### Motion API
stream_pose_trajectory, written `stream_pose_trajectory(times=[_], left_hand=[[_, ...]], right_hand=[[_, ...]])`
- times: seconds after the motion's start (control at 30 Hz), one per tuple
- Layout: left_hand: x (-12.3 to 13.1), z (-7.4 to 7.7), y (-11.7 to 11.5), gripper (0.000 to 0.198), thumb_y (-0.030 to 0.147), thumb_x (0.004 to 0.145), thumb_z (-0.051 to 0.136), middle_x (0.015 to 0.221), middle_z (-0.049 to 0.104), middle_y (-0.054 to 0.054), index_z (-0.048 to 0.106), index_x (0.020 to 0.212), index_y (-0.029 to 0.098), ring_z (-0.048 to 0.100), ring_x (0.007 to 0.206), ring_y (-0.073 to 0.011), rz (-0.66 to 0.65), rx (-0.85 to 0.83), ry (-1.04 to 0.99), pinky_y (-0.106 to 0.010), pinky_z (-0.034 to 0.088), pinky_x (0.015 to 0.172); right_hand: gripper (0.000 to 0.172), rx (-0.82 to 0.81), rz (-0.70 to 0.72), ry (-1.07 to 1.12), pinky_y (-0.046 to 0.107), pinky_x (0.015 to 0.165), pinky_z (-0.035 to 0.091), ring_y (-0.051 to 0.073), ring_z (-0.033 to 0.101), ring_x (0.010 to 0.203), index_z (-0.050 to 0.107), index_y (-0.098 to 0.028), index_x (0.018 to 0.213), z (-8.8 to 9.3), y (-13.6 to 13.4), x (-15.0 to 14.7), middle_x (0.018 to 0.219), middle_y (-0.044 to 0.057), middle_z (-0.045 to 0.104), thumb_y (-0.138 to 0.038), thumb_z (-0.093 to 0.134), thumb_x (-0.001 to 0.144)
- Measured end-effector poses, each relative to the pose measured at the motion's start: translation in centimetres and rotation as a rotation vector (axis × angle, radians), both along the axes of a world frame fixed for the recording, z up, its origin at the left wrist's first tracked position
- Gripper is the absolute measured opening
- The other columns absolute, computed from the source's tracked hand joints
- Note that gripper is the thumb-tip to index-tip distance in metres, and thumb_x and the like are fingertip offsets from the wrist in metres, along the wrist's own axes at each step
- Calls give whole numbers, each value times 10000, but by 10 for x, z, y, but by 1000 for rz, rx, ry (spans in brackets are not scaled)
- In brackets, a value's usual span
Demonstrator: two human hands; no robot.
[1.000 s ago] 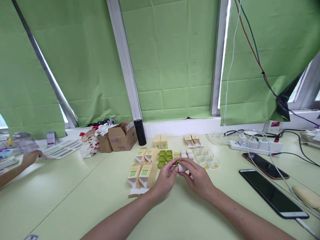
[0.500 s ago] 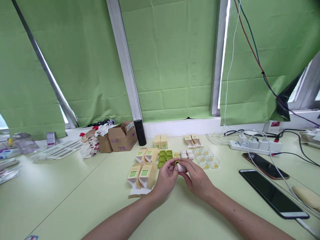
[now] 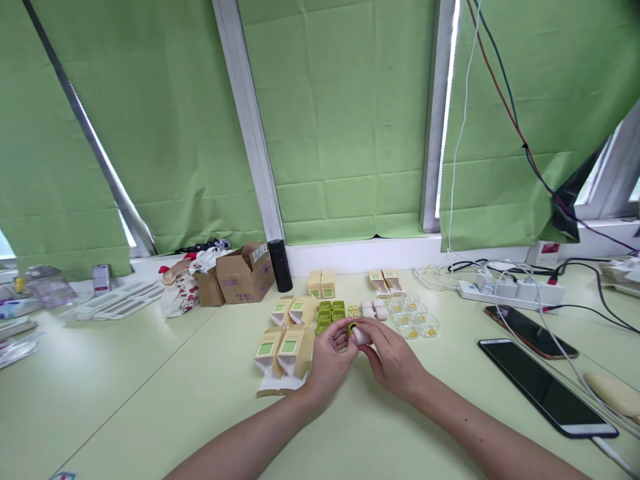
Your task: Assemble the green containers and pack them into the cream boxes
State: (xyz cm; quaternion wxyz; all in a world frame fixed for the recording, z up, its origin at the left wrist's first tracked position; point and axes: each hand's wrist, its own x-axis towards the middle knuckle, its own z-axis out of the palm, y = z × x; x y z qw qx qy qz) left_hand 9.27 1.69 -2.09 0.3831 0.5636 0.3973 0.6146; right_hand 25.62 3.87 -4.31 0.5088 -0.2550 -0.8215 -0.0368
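Observation:
Both hands meet above the table in the middle of the head view. My left hand [image 3: 331, 360] is closed, its fingers and thumb pinching a small green cup [image 3: 351, 327] mostly hidden by them. Pinched in my right hand [image 3: 397, 360] is a small white rounded block [image 3: 361, 337], tilted against the green cup. Just beyond the hands lie several green square cups [image 3: 331, 311], tiny yellow pieces [image 3: 353, 310], white blocks [image 3: 374, 309] and clear cups with yellow bits inside [image 3: 413, 319]. Left of my left hand stand open cardboard boxes with green labels [image 3: 285, 352].
Two more groups of small boxes [image 3: 321, 284] [image 3: 387, 283] stand farther back. A black cylinder [image 3: 281, 265] and a brown carton [image 3: 246, 273] are at the back left. To the right are two phones [image 3: 547, 387] [image 3: 531, 330], cables and a white power strip [image 3: 515, 292].
The hands stay nearly in place, with only a very slight shift of the fingers around the white block and green cup. The things on the table are unmoved.

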Motion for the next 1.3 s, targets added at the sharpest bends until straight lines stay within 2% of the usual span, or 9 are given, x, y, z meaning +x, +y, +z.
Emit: stream_pose_trajectory(times=[0.13, 0.27, 0.4, 0.57, 0.9, 1.3], left_hand=[[0, 1, 0, 340, 249, 792, 797, 1091, 824, -118, 749, 1114, 151, 798, 1026, -267, -17, -16, -15, -400, 647, 969], [-3, 0, 0, 370, 332, 849, 791, 1216, 795, -154, 740, 1166, 149, 761, 1159, -302, -72, -20, -22, -450, 610, 1053], [-7, -3, -3, 529, 487, 882, 799, 1356, 729, -190, 702, 1281, 154, 681, 1305, -341, -164, 4, -13, -502, 551, 1134], [-5, -5, -3, 684, 565, 804, 871, 1346, 716, -201, 658, 1312, 161, 681, 1291, -342, -226, 0, -22, -471, 563, 1104], [0, 1, -4, 535, 492, 833, 861, 1263, 749, -170, 671, 1215, 168, 712, 1229, -298, -186, -35, -18, -447, 566, 1092], [-1, 3, -5, 513, 476, 825, 870, 1232, 765, -163, 674, 1186, 168, 731, 1196, -296, -175, -54, -18, -442, 582, 1063]], right_hand=[[411, -4, 13, 22, 487, 987, 654, 308, 723, 1220, 572, -226, 1418, 2, -2, 0, 1294, 172, 732, -134, 520, 1021], [393, -10, -1, 26, 488, 985, 658, 306, 727, 1206, 576, -239, 1430, 3, -2, 1, 1305, 165, 728, -181, 541, 1042], [422, -11, -24, 12, 483, 986, 659, 300, 721, 1207, 547, -247, 1467, -1, 0, 4, 1318, 158, 719, -190, 546, 1049], [452, -15, -33, 20, 494, 992, 656, 302, 719, 1215, 544, -246, 1474, -6, 3, 5, 1325, 160, 717, -166, 525, 1030], [366, 19, -49, 16, 466, 943, 677, 297, 741, 1174, 602, -228, 1369, -4, 1, 3, 1276, 159, 736, -138, 526, 1023], [357, 11, -50, 24, 460, 930, 676, 296, 749, 1149, 616, -229, 1357, -5, 2, 2, 1252, 158, 746, -141, 529, 1022]])
